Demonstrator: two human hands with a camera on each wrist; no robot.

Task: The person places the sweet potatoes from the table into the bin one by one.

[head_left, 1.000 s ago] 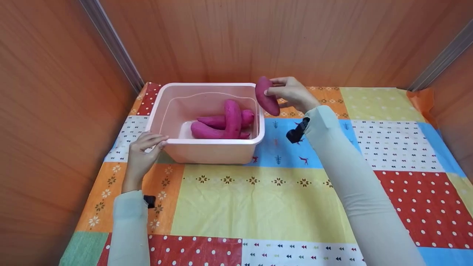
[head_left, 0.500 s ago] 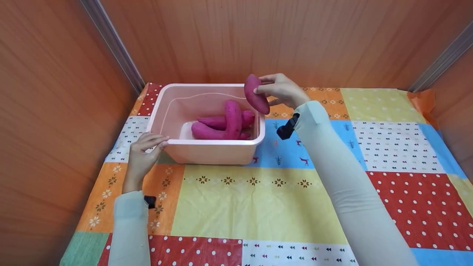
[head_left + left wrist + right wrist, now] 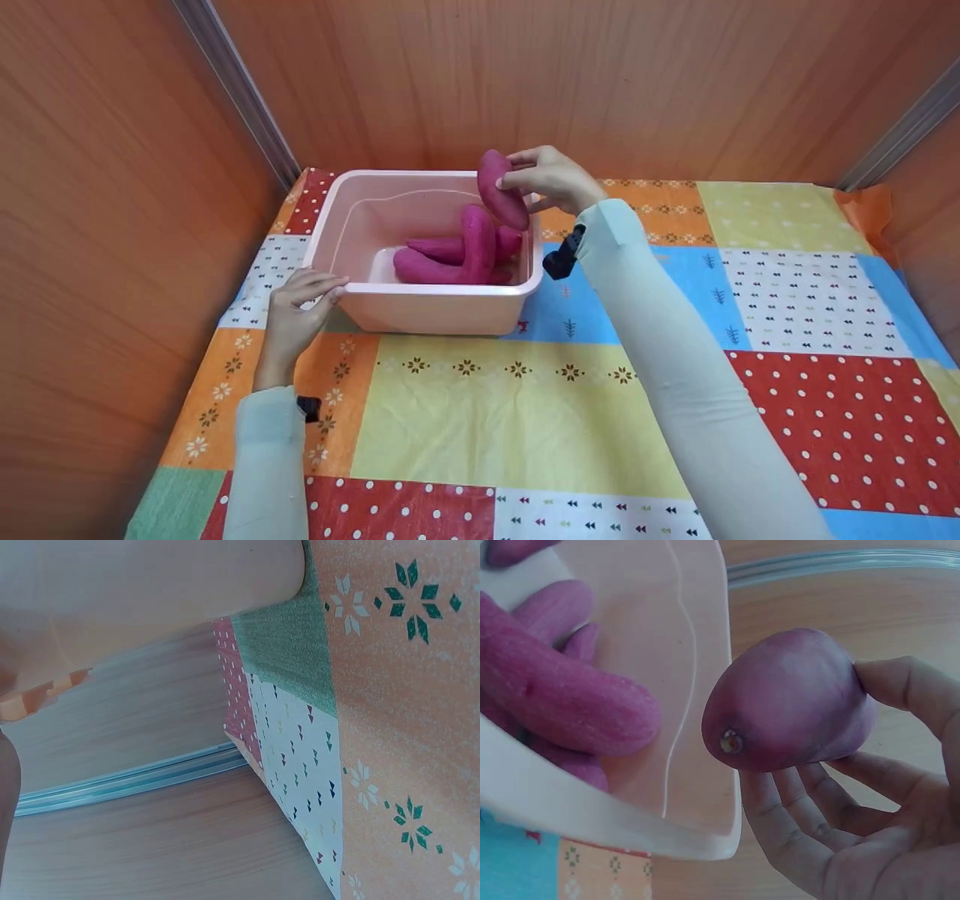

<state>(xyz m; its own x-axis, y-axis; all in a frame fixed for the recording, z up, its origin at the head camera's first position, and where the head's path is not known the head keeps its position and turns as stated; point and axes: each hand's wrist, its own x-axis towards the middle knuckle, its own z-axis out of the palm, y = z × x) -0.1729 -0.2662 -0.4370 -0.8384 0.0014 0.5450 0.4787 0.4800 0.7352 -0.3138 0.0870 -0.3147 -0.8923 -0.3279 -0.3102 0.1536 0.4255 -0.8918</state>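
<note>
My right hand [image 3: 555, 180] grips a purple sweet potato [image 3: 499, 191] between thumb and fingers, tilted over the right side of a pink plastic tub [image 3: 420, 313]. The right wrist view gives a close look at that sweet potato [image 3: 787, 701], its stubby stem end facing the camera. Inside the tub several more sweet potatoes [image 3: 478, 247] lie crossed over one another toward the right. At the tub's front left corner my left hand [image 3: 296, 311] holds the rim with its thumb and fingers. The left wrist view has the tub's outer wall [image 3: 165, 600] filling its upper left.
A patchwork-print cloth [image 3: 525, 420] covers the table beneath the tub. Wood-grain panels [image 3: 450, 82] stand behind and at both sides, with metal strips [image 3: 240, 97] in the corners. A crumpled orange cloth edge [image 3: 862, 214] lies at the back right.
My right hand has carried the sweet potato leftward, from beside the tub's right rim to over its inside. The left hand keeps its place on the rim.
</note>
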